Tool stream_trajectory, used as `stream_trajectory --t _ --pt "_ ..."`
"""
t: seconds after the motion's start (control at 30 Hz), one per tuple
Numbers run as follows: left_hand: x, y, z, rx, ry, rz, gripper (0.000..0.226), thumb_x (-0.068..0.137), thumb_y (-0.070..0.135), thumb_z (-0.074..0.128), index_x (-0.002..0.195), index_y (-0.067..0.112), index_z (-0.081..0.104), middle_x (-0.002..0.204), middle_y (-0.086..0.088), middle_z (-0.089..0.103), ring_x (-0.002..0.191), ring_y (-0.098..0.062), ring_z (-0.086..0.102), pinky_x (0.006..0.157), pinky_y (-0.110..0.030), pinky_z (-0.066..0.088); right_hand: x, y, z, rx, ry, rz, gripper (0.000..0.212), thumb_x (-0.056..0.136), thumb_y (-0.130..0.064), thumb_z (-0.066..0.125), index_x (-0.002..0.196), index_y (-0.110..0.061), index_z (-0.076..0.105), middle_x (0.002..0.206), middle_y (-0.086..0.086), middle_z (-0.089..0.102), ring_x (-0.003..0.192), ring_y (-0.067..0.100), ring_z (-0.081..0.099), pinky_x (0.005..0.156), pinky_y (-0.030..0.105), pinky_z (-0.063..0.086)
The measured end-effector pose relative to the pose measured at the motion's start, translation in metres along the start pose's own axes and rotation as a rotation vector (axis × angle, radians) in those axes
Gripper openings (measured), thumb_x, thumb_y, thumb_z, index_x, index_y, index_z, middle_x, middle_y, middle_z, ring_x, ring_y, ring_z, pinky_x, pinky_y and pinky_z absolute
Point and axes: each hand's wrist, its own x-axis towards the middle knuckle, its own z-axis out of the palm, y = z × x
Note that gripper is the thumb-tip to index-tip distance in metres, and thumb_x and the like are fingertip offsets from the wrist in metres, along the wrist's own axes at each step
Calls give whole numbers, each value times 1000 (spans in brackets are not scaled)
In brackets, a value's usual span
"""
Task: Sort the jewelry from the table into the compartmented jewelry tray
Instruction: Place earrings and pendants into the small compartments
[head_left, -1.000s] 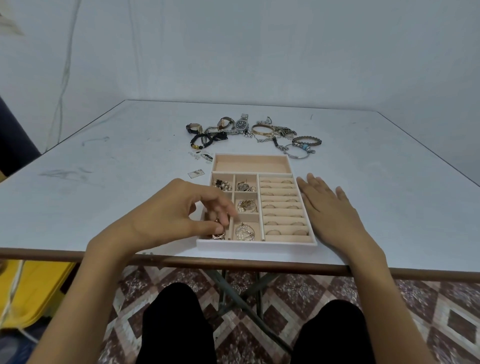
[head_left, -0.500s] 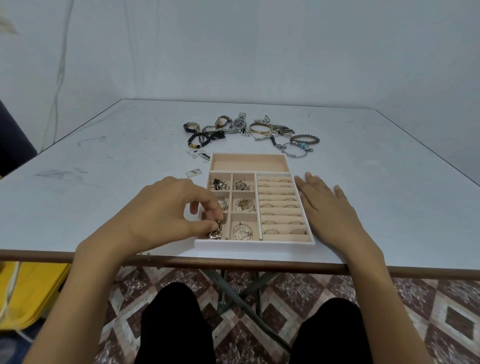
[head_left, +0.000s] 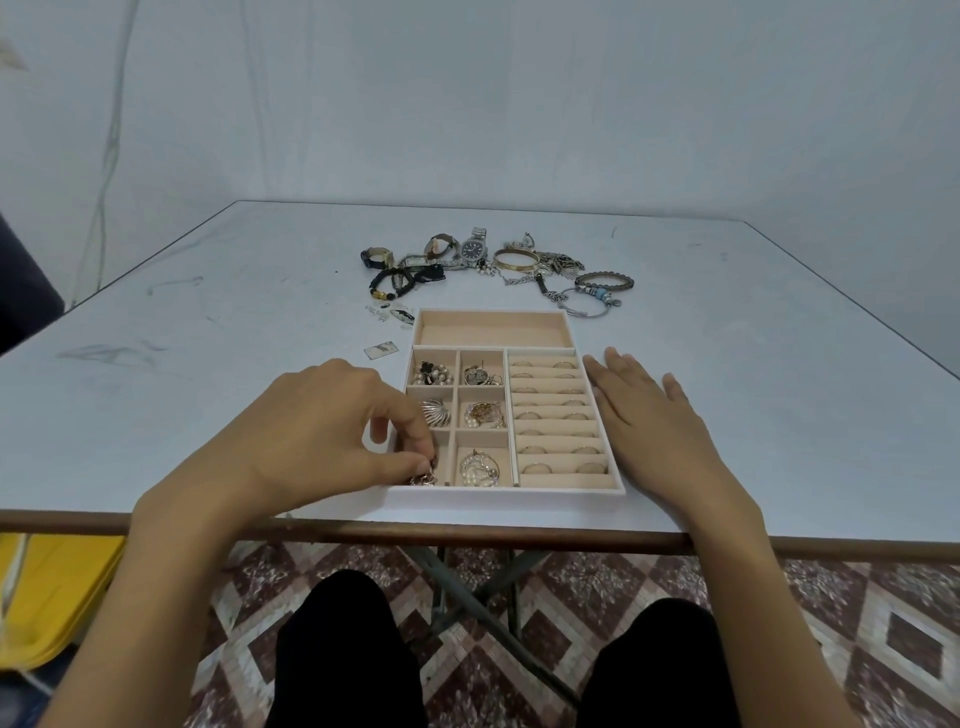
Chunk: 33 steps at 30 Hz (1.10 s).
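The left hand (head_left: 311, 441) is curled over the near left corner of the tray, and its thumb and forefinger pinch a small rose-gold jewelry piece (head_left: 422, 478), which sits low in the nearest left compartment; whether it touches the lining there I cannot tell. The right hand (head_left: 660, 421) is released and lies flat with straight fingers on the pale grey surface (head_left: 208, 364), just beside the right wall of the tray, holding nothing. The white rectangular jewelry tray with beige lining (head_left: 509, 492) stands close to the near edge of the surface. In its small compartments there are a silver shell-shaped brooch (head_left: 436, 412) just behind the pinching fingers, a round silver pendant with pearls (head_left: 479, 469) to the right of them, a gold and pearl cluster (head_left: 483, 414) in the middle, and black and pearl pieces (head_left: 431, 372) in the far left one. The right part has padded beige ring rows (head_left: 558, 415) with several thin rings pushed in. The long compartment at the far side shows only its lining. Beyond the tray the unsorted jewelry lies in a loose line: a silver wristwatch with dark dial (head_left: 474, 250), a gold bangle (head_left: 514, 260), a black bead bracelet (head_left: 392, 285) and a dark beaded bracelet (head_left: 605, 282). A small pale rectangular tag (head_left: 381, 350) lies near the far left corner of the tray. Under the surface a patterned tile floor (head_left: 831, 623) is visible.
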Motion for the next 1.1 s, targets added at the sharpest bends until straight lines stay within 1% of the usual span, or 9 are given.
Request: stream_trajectory --t 0.17,0.3,0.47,0.53,0.63,0.77,0.87,1.0,1.1 --pt "4 -6 -1 -99 -67 53 20 79 59 65 95 47 65 85 33 64 90 2 56 71 -26 46 1 1 -2 22 -8 -16 49 105 -36 15 153 -30 16 161 -3 8 148 11 4 119 39 0" --pt "13 -16 -4 -220 26 52 29 77 64 53 98 47 65 88 25 67 87 -1 61 62 -22 41 9 6 -12 31 13 -46 45 103 -36 28 147 -33 33 157 -3 26 144 13 20 114 38 17" --pt "57 -60 5 -184 152 -111 15 89 31 60 102 37 66 101 20 64 91 -4 60 76 -36 50 32 16 -36 270 -38 -36 37 96 -23 49 133 -25 55 134 -2 53 121 16 47 102 35 36" --pt "81 -77 12 -82 117 -203 24 88 23 64 110 32 63 115 9 59 101 -12 56 85 -40 47 47 16 -43 336 -38 -23 33 96 -20 50 128 -23 59 125 -1 58 105 15 53 91 30 38" --pt "112 -90 20 6 31 -284 30 88 21 61 117 30 62 125 0 51 111 -19 50 81 -36 41 72 11 -49 459 -60 3 25 96 -19 50 115 -21 65 112 1 62 83 11 54 78 26 39" --pt "137 -95 27 34 69 -242 16 91 32 56 106 30 63 114 3 55 97 -14 47 75 -32 38 99 2 -54 539 -110 35 25 96 -26 50 100 -7 66 101 7 68 71 18 57 61 27 46" --pt "148 -95 25 -20 42 -240 14 84 44 57 94 35 60 103 8 56 94 -15 52 76 -34 44 114 -5 -56 506 -130 51 29 97 -31 49 97 -8 67 84 6 66 65 19 58 56 25 45" --pt "159 -99 18 -103 -31 -265 14 81 32 59 93 40 61 100 13 58 100 -17 57 91 -41 48 137 -14 -54 401 -166 72 27 93 -24 53 96 -1 68 73 8 63 61 22 60 50 24 43" --pt "165 -100 18 -145 -57 -289 17 75 32 57 86 44 62 104 11 60 100 -18 58 94 -42 47 151 -23 -51 301 -185 85 20 88 -15 57 89 3 65 67 13 61 50 21 54 42 20 37"
